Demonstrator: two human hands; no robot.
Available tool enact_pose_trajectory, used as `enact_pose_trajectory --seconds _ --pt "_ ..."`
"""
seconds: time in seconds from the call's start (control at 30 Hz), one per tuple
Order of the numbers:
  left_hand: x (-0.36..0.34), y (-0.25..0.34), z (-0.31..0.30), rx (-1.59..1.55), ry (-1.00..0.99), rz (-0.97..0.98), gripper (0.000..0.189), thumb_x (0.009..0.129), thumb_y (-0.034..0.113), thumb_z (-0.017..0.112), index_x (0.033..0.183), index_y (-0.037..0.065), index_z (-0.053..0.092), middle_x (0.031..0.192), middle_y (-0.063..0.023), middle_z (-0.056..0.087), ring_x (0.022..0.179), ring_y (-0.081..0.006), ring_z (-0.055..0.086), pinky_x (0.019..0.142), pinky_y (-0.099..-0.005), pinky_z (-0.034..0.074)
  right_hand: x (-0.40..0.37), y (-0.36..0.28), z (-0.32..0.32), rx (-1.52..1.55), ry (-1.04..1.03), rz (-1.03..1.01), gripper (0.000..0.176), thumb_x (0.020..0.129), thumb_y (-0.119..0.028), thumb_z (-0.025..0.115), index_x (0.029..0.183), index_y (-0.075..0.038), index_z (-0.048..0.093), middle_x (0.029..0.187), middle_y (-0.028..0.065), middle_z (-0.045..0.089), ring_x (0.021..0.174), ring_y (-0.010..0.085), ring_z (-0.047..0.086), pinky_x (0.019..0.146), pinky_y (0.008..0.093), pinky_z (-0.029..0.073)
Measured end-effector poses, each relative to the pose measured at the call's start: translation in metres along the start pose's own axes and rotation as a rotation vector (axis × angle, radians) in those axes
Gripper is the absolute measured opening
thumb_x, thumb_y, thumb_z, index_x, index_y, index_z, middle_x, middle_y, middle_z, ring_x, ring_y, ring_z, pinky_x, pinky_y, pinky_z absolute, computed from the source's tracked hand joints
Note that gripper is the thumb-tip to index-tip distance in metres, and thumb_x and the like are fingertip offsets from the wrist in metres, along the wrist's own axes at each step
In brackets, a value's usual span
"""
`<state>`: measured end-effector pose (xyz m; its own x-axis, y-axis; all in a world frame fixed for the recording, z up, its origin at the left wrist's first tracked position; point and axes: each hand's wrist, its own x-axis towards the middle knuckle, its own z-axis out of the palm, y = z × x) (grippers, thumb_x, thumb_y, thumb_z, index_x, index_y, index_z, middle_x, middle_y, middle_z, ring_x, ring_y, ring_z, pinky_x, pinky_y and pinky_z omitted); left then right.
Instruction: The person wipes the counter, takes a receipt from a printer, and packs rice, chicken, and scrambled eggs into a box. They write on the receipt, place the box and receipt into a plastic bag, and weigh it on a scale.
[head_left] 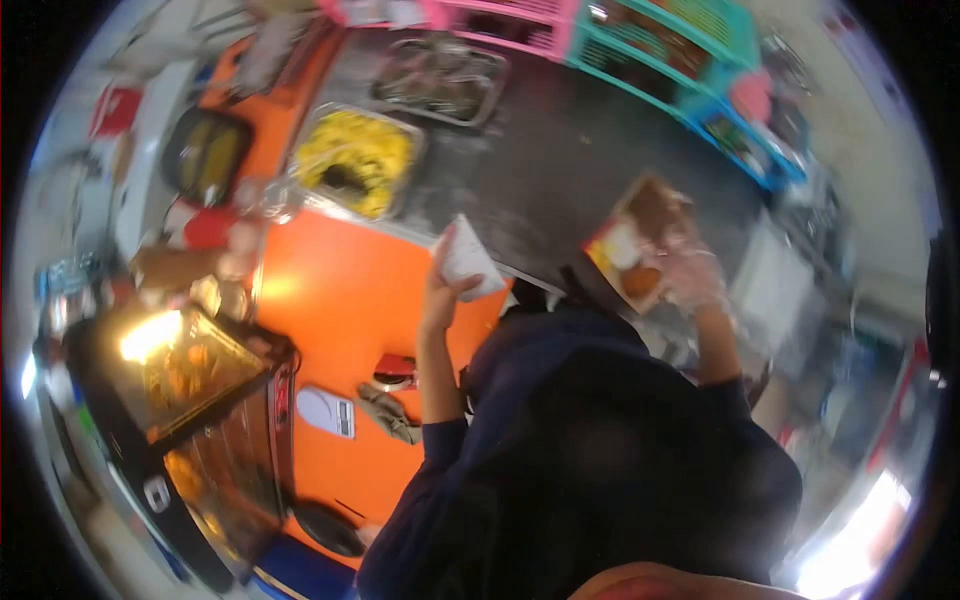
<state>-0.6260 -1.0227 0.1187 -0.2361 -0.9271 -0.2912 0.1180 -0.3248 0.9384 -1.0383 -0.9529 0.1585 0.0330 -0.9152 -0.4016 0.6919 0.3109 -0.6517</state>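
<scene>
My left hand (447, 293) is closed around a white paper packet (470, 262), held near the front edge of the dark counter. A clear plastic glove covers my right hand (693, 272), which is at the right side of an open cardboard food box (606, 258). Its fingers lap over the box's side and are blurred. Inside the box sit a round orange-brown food piece (641, 281) and something white. The box tilts and juts past the counter edge toward my body.
Metal trays hold yellow food (350, 150) and darker food (440, 85) on the dark counter (530, 150). Pink and teal baskets (640, 85) line the back. On the orange table (330, 280) are a scale (325, 411) and a cloth (388, 413). A lit glass food case (200, 370) stands left.
</scene>
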Motion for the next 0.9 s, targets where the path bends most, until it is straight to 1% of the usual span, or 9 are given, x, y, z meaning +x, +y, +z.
enact_pose_trajectory --seconds 0.2,0.23,0.47,0.6,0.67,0.7,0.77,0.8,0.9 --pt "-0.007 -0.004 0.027 -0.196 -0.13 -0.159 0.095 0.062 -0.016 0.07 0.144 0.016 0.037 0.136 -0.0086 0.045 0.12 -0.0217 0.048 0.098 -0.0354 0.044 -0.035 0.06 0.009 -0.738 0.176 0.107 0.032 0.089 -0.017 0.063 0.114 0.002 0.055 0.099 0.0141 0.059 0.092 0.0287 0.062 0.073 0.0376 0.056" --pt "-0.008 -0.007 0.029 -0.188 -0.132 -0.157 0.095 0.062 -0.016 0.07 0.144 0.016 0.037 0.136 -0.0086 0.045 0.12 -0.0217 0.048 0.098 -0.0354 0.044 -0.041 0.056 0.01 -1.587 0.23 -0.036 0.025 0.089 -0.016 0.06 0.104 0.003 0.058 0.095 0.0189 0.06 0.089 0.0358 0.061 0.074 0.0411 0.052" --pt "-0.011 -0.012 0.024 -0.153 -0.123 -0.109 0.095 0.061 -0.015 0.072 0.144 0.016 0.037 0.132 -0.0085 0.05 0.116 -0.0218 0.051 0.096 -0.0341 0.046 -0.04 0.087 -0.038 -1.79 0.476 -0.599 0.029 0.092 -0.012 0.047 0.116 0.002 0.055 0.108 0.0204 0.059 0.096 0.0378 0.057 0.086 0.0425 0.046" --pt "-0.012 0.002 0.018 -0.18 -0.08 -0.078 0.093 0.063 -0.019 0.068 0.144 0.016 0.037 0.135 -0.0083 0.046 0.12 -0.0222 0.049 0.096 -0.035 0.047 -0.037 0.075 -0.04 -1.365 0.619 -0.447 0.045 0.087 -0.008 0.051 0.131 0.003 0.045 0.119 0.0256 0.056 0.107 0.038 0.056 0.095 0.0408 0.044" --pt "-0.011 -0.006 0.013 -0.184 -0.105 -0.049 0.091 0.067 -0.004 0.075 0.145 0.014 0.032 0.139 -0.0097 0.042 0.124 -0.0244 0.045 0.095 -0.0373 0.049 -0.023 0.102 -0.068 -1.955 0.665 -0.612 0.048 0.086 -0.013 0.055 0.13 0.003 0.045 0.118 0.0252 0.056 0.107 0.0387 0.055 0.093 0.041 0.044" --pt "-0.005 -0.028 0.009 -0.048 -0.078 -0.006 0.091 0.069 0.008 0.078 0.146 0.014 0.03 0.14 -0.0106 0.04 0.126 -0.026 0.043 0.098 -0.0404 0.047 -0.033 0.071 0.014 -1.714 0.445 -0.429 0.053 0.086 -0.022 0.058 0.13 0.004 0.044 0.117 0.0247 0.057 0.107 0.0385 0.055 0.092 0.0406 0.044" --pt "0.022 -0.052 0.024 0.207 -0.024 -0.06 0.077 0.076 0.017 0.074 0.142 0.013 0.036 0.141 -0.0116 0.041 0.126 -0.0277 0.044 0.101 -0.0428 0.042 0.006 0.134 -0.087 -1.795 0.36 -0.167 0.046 0.095 -0.018 0.046 0.136 0.004 0.039 0.133 0.0208 0.049 0.122 0.0304 0.048 0.102 0.036 0.037" --pt "0.054 -0.049 0.041 0.55 -0.02 0.308 0.059 0.07 0.013 0.073 0.126 0.006 0.054 0.122 -0.0121 0.057 0.113 -0.0231 0.054 0.093 -0.039 0.047 0.024 0.143 -0.064 -2.425 0.363 -0.459 0.048 0.094 -0.019 0.049 0.136 0.004 0.04 0.132 0.0215 0.05 0.118 0.0283 0.052 0.098 0.034 0.041" --pt "0.129 -0.021 0.093 0.496 -0.103 0.523 0.057 0.064 0.009 0.068 0.12 0.009 0.06 0.114 -0.0141 0.064 0.107 -0.03 0.059 0.091 -0.0387 0.047 0.026 0.092 0.012 -1.777 0.192 -0.326 0.054 0.092 -0.027 0.053 0.135 0.004 0.041 0.132 0.0198 0.05 0.116 0.0267 0.054 0.095 0.0325 0.044"
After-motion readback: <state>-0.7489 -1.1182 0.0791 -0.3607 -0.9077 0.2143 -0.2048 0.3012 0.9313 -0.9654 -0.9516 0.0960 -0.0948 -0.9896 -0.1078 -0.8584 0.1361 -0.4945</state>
